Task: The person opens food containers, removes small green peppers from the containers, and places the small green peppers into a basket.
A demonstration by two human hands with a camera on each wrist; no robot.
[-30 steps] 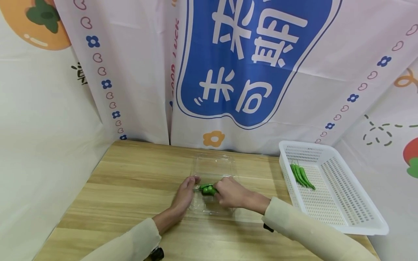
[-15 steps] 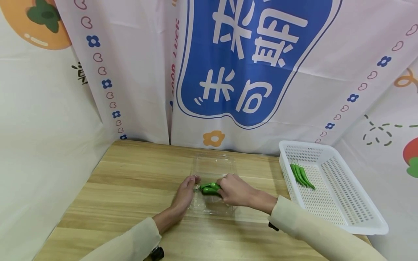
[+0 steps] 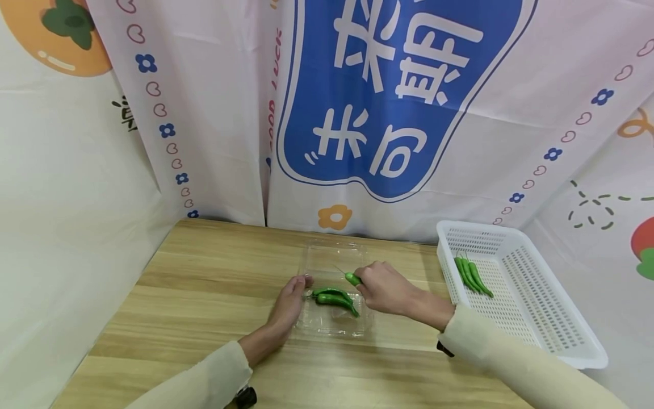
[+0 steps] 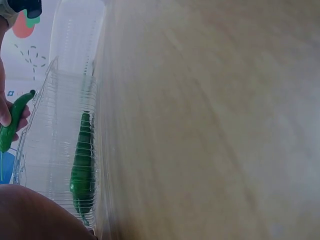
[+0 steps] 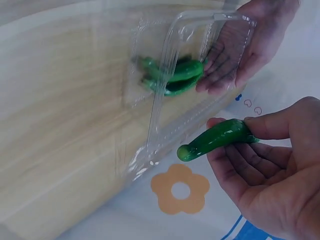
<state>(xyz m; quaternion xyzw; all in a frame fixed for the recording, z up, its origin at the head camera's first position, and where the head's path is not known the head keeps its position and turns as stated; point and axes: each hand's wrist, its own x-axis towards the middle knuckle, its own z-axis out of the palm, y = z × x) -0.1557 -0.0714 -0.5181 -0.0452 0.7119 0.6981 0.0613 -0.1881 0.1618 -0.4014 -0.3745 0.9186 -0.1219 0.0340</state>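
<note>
My right hand (image 3: 385, 291) pinches a green chili pepper (image 3: 352, 279) between thumb and fingers, raised over the right side of a clear plastic clamshell box (image 3: 327, 329). In the right wrist view, this held pepper (image 5: 217, 140) points its rounded end away from the palm. Two more green chili peppers (image 3: 334, 299) lie side by side in the box, and their stems point left. Against the box's left side rests my left hand (image 3: 287, 309), fingers fairly straight and seen through the plastic in the right wrist view. The box's lid (image 3: 334, 255) is folded back towards the curtain.
A white perforated plastic basket (image 3: 531, 267) stands at the table's right, with several green chili peppers (image 3: 472, 275) at its left end. The wooden table (image 3: 204, 267) meets a printed curtain (image 3: 225, 142) behind and white cloth walls at both sides.
My right hand has lifted a chili pepper up and to the right out of the box, uncovering the two lying there. My left hand has stayed at the box's left side.
</note>
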